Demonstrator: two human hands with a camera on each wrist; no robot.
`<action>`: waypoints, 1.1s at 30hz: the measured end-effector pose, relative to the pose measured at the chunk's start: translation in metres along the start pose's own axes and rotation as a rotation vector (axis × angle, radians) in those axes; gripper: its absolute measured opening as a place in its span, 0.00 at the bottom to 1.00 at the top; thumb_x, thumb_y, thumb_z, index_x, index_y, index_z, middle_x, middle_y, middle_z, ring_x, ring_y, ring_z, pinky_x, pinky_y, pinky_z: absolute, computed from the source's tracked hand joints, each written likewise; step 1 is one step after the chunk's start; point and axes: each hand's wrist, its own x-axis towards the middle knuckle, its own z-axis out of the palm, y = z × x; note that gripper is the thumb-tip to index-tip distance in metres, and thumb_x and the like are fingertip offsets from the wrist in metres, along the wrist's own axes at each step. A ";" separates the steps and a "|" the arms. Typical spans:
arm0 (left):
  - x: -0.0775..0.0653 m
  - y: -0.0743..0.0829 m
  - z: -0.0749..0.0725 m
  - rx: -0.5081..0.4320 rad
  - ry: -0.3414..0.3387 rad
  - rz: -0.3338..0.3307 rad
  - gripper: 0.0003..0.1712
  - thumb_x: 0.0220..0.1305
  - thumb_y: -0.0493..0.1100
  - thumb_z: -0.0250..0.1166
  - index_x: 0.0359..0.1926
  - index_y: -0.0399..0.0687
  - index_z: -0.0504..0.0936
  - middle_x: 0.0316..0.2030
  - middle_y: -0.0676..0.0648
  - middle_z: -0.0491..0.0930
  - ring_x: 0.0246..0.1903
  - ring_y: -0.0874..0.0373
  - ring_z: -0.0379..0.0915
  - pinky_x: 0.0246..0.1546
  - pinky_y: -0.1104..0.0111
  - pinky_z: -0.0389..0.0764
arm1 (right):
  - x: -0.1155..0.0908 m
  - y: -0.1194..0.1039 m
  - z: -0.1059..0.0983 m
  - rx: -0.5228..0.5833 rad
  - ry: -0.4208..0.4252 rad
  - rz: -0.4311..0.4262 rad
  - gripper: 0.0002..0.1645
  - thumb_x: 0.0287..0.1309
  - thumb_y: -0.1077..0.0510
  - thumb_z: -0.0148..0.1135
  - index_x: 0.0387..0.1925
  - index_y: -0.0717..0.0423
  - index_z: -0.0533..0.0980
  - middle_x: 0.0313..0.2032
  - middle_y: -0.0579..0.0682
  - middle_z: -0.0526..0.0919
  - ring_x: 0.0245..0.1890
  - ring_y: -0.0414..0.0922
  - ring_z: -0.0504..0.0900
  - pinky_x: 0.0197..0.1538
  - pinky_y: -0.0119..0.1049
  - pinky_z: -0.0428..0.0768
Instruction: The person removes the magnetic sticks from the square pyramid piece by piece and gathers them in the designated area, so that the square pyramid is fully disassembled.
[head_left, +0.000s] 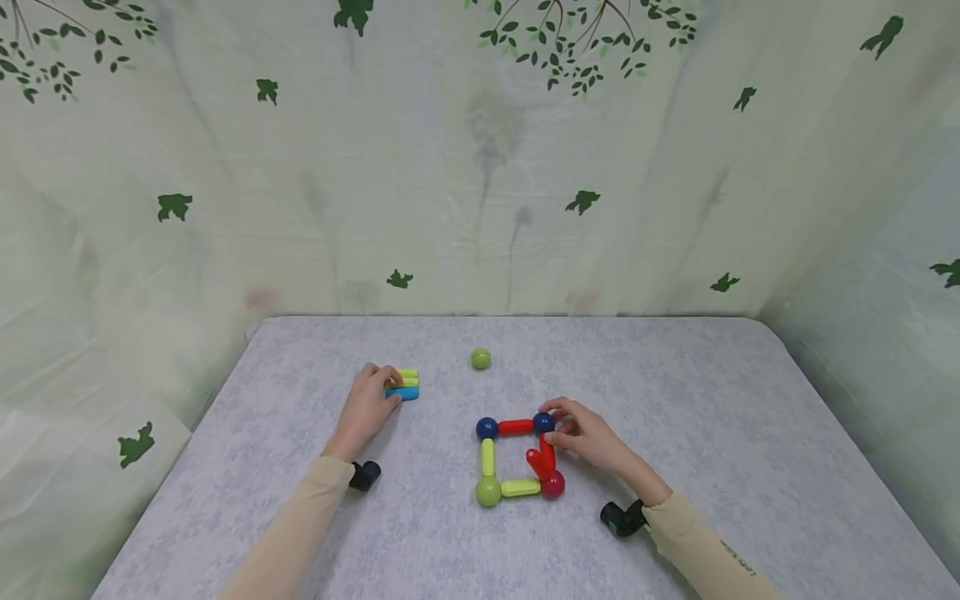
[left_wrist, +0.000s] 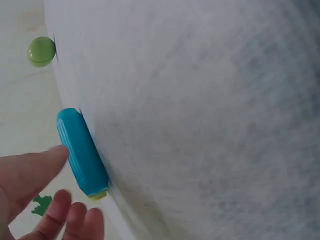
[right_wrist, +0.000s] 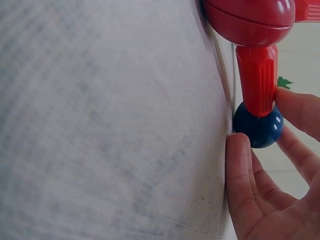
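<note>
A square frame of rods and balls lies on the table. Its corners are two dark blue balls (head_left: pixel 487 428), a green ball (head_left: pixel 488 492) and a red ball (head_left: pixel 552 484). Red rods (head_left: pixel 516 427) and yellow-green rods (head_left: pixel 521 487) join them; one more red rod (head_left: pixel 536 461) sticks up from the red ball. My right hand (head_left: pixel 588 435) holds the far right dark blue ball (right_wrist: pixel 258 126), fingers around it. My left hand (head_left: pixel 369 404) is at a blue rod (left_wrist: pixel 82 152) beside yellow-green rods (head_left: pixel 408 374). Its thumb touches the blue rod; the index finger's contact is hidden.
Beyond the frame, a loose green ball (head_left: pixel 481 358) sits on the grey table (head_left: pixel 660 375). A pale curtain (head_left: pixel 420 167) with leaf prints hangs along the table's far edge.
</note>
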 end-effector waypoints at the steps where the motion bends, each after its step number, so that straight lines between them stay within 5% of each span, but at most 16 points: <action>1: -0.001 0.002 0.000 -0.017 0.004 0.012 0.11 0.59 0.31 0.66 0.44 0.39 0.78 0.42 0.39 0.70 0.44 0.44 0.66 0.44 0.53 0.73 | 0.000 0.000 0.000 0.001 -0.001 -0.001 0.22 0.60 0.57 0.64 0.55 0.52 0.72 0.47 0.53 0.76 0.38 0.46 0.76 0.36 0.38 0.78; 5: -0.005 0.017 0.000 -0.132 -0.021 0.159 0.12 0.58 0.31 0.67 0.45 0.39 0.78 0.42 0.40 0.72 0.43 0.44 0.69 0.43 0.55 0.76 | 0.000 0.000 0.000 0.003 -0.002 -0.006 0.22 0.60 0.56 0.63 0.55 0.52 0.72 0.47 0.54 0.76 0.37 0.46 0.76 0.36 0.38 0.77; 10: -0.013 0.048 0.008 -0.266 -0.198 0.396 0.14 0.59 0.32 0.67 0.46 0.39 0.78 0.43 0.38 0.75 0.41 0.43 0.74 0.42 0.60 0.78 | 0.000 0.000 0.000 0.007 -0.004 -0.004 0.22 0.61 0.57 0.63 0.55 0.52 0.72 0.47 0.54 0.76 0.37 0.46 0.76 0.36 0.38 0.77; 14: -0.022 0.078 0.018 -0.320 -0.350 0.483 0.15 0.60 0.33 0.66 0.48 0.37 0.77 0.44 0.40 0.76 0.42 0.46 0.75 0.43 0.61 0.79 | 0.000 -0.001 0.000 0.009 -0.007 0.000 0.22 0.61 0.56 0.63 0.56 0.52 0.72 0.47 0.54 0.75 0.37 0.46 0.76 0.36 0.38 0.77; 20: -0.033 0.108 0.037 -0.378 -0.494 0.552 0.15 0.60 0.31 0.65 0.50 0.36 0.77 0.45 0.41 0.76 0.41 0.47 0.75 0.44 0.63 0.79 | -0.001 0.000 -0.001 0.018 -0.011 -0.032 0.17 0.64 0.59 0.60 0.54 0.53 0.72 0.48 0.56 0.76 0.36 0.46 0.77 0.36 0.39 0.77; 26: -0.041 0.125 0.052 -0.371 -0.605 0.507 0.17 0.61 0.33 0.65 0.51 0.43 0.77 0.47 0.48 0.75 0.44 0.60 0.73 0.43 0.70 0.78 | -0.001 0.002 -0.003 0.015 -0.019 -0.071 0.14 0.64 0.60 0.58 0.52 0.53 0.72 0.47 0.57 0.76 0.35 0.46 0.78 0.36 0.40 0.77; 33: -0.046 0.137 0.065 -0.392 -0.601 0.565 0.11 0.61 0.33 0.66 0.45 0.45 0.79 0.42 0.54 0.76 0.43 0.66 0.71 0.42 0.74 0.78 | -0.001 0.002 -0.003 0.011 -0.023 -0.075 0.14 0.64 0.60 0.58 0.51 0.53 0.72 0.48 0.57 0.76 0.35 0.45 0.78 0.36 0.40 0.76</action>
